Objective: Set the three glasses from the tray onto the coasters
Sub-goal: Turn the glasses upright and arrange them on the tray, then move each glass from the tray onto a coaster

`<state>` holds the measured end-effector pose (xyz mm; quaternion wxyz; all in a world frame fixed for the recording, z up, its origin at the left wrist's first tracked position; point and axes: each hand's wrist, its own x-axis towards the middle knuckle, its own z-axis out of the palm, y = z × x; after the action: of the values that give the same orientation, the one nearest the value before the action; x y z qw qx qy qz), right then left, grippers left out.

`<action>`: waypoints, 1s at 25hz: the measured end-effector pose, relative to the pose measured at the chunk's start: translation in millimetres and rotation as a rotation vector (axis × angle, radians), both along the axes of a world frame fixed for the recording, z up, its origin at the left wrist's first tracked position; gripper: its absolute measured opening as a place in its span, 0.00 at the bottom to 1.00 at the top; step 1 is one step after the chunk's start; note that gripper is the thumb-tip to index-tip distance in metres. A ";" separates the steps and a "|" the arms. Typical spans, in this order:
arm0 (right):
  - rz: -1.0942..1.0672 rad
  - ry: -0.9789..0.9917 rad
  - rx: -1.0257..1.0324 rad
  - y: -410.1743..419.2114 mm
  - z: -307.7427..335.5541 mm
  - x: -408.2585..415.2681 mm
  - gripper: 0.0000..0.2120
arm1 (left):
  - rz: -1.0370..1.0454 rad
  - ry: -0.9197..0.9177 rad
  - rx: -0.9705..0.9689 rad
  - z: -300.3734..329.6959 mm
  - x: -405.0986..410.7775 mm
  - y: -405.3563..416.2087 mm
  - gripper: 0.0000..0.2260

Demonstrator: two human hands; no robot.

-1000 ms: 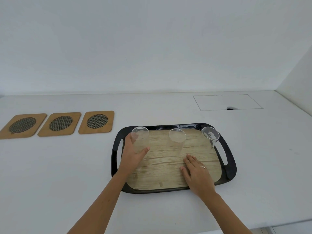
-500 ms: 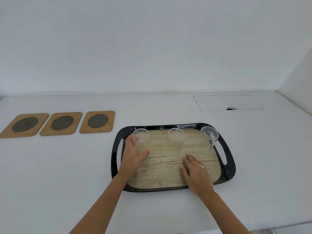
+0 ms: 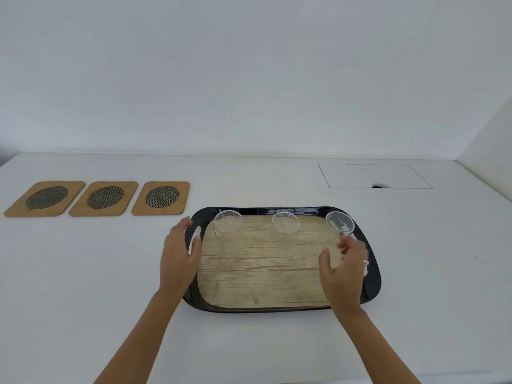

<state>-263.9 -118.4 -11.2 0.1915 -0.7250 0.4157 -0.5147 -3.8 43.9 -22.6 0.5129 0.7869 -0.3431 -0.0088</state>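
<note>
White tabletop (image 3: 83,286) fills the lower half of the view, white wall behind it. Rectangular outlined panel (image 3: 374,176) set into the far right of the surface, with a small dark notch on its near edge.

Black tray (image 3: 279,210) with wood-grain floor sits centre-right, handle cut-outs at both short ends. Three bamboo coasters, each with a dark mesh oval, lie in a row at far left, well apart from the tray: left coaster (image 3: 45,199), middle coaster (image 3: 104,199), right coaster (image 3: 162,198). All three bare.

Three clear glasses stand upright along the tray's far edge: left glass (image 3: 228,236), middle glass (image 3: 286,227), right glass (image 3: 340,224). None lifted.

Left hand (image 3: 178,259) open, fingers spread, over the tray's left handle; touching nothing that I can confirm. Right hand (image 3: 343,273) open, fingers curled and motion-blurred, just near side of the right glass; contact cannot be determined. Ring (image 3: 365,262) on one right-hand finger.
</note>
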 end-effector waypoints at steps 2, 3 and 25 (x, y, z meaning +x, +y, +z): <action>-0.061 -0.069 0.086 -15.5 0.7 -1.1 0.24 | 0.055 0.117 0.017 -8.0 4.4 2.4 0.20; -0.062 -0.066 0.164 -23.2 -0.5 -1.4 0.29 | 0.068 0.185 0.022 -13.0 5.7 3.5 0.20; -0.017 -0.163 0.282 -54.9 95.8 77.2 0.31 | -0.149 0.468 0.065 -30.9 62.4 32.6 0.18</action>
<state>-186.7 -173.3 84.6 0.3201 -0.6433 0.4729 -0.5100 58.6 76.5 -53.6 0.5509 0.7520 -0.2714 -0.2396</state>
